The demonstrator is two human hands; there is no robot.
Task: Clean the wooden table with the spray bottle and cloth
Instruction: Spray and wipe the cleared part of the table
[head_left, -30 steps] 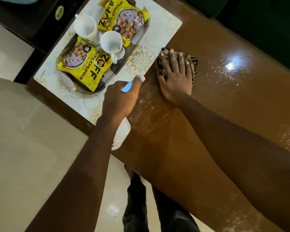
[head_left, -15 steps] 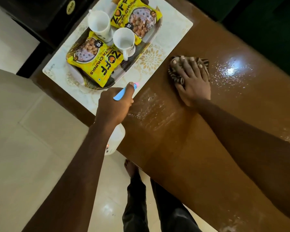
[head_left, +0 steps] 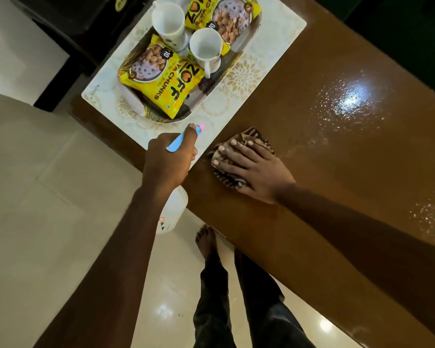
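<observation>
The glossy brown wooden table runs from the upper middle to the lower right, with wet spray droplets shining on it. My right hand lies flat with spread fingers on a brown patterned cloth, pressing it onto the table near the front edge. My left hand grips the white spray bottle by its blue trigger head, with a pink nozzle tip past my thumb. The bottle body hangs below my hand, over the table edge and the floor.
A white patterned placemat lies on the table's left end. On it stands a tray with two white mugs and two yellow snack packets. Pale floor tiles and my legs and a bare foot are below the table edge.
My right hand has slid the cloth toward me and to the left, close to the placemat's corner. The left hand keeps its hold on the bottle.
</observation>
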